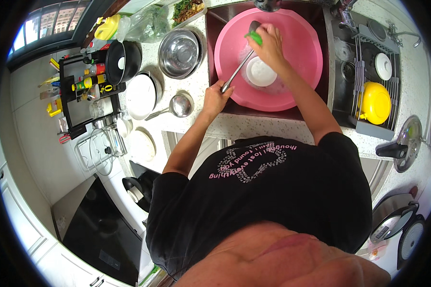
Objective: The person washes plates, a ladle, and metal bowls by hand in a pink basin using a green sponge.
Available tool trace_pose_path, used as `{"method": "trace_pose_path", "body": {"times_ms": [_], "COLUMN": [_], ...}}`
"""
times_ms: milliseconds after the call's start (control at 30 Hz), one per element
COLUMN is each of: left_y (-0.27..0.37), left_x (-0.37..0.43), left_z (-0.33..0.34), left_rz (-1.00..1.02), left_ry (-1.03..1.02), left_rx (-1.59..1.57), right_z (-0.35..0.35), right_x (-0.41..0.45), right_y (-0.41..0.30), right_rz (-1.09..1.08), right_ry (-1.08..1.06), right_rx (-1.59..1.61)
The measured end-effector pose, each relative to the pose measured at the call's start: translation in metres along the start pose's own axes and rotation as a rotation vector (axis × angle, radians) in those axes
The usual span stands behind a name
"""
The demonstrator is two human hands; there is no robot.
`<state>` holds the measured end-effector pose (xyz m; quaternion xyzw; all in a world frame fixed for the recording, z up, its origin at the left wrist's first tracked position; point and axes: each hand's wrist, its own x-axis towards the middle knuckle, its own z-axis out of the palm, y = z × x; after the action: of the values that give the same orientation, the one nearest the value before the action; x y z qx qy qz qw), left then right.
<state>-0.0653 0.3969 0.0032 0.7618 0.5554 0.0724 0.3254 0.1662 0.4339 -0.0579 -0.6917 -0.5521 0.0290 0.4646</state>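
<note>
My left hand (216, 99) grips the lower end of a long metal handle belonging to a spatula (240, 71), just over the near-left rim of a pink plastic basin (301, 43). Pressed by my right hand (271, 45), a green scrubbing pad (254, 37) is against the upper end of the handle, close to the spatula's dark head. A white bowl (261, 71) sits below in sudsy water. The basin rests in a dark sink (212, 32). My right fingers partly hide the pad and the spatula's head.
On the left counter are stacked steel bowls (179, 53), a steel ladle (180, 106), a white plate (140, 95) and a dark pan (129, 61). Right of the basin, a dish rack (361, 77) holds a yellow pot (375, 103). A glass lid (409, 143) lies farther right.
</note>
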Motion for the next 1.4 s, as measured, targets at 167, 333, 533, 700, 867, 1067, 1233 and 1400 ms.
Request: {"method": "trace_pose_path", "body": {"times_ms": [167,333,533,700,867,1067,1233,1400], "left_y": [-0.002,-0.009,-0.015,-0.02,-0.031,-0.024,-0.03,-0.007], "left_x": [-0.011,-0.013,-0.019,-0.025,-0.029,-0.007,-0.009,-0.01], "left_z": [0.005,0.006,0.004,0.002,-0.017,-0.013,0.0,0.009], "left_rz": [0.017,-0.025,-0.041,-0.058,0.043,0.015,-0.033,0.107], "left_ry": [-0.039,0.006,-0.023,-0.094,-0.016,-0.009,0.059,0.047], "left_rx": [-0.019,-0.028,-0.018,-0.069,-0.119,-0.034,0.05,-0.033], "right_z": [0.03,0.043,0.036,0.068,0.079,0.061,-0.007,0.007], "right_x": [0.017,-0.016,0.041,0.028,-0.026,-0.08,-0.009,-0.009], "right_y": [0.04,-0.014,0.016,0.113,0.154,0.183,0.015,0.003], "right_rz": [0.446,-0.104,0.494,0.518,-0.062,0.559,0.366,0.136], "right_ry": [-0.156,-0.013,-0.467,-0.703,-0.137,-0.488,-0.363,-0.14], "right_rx": [0.046,-0.136,0.094,0.26,-0.414,0.084,0.48,0.058]}}
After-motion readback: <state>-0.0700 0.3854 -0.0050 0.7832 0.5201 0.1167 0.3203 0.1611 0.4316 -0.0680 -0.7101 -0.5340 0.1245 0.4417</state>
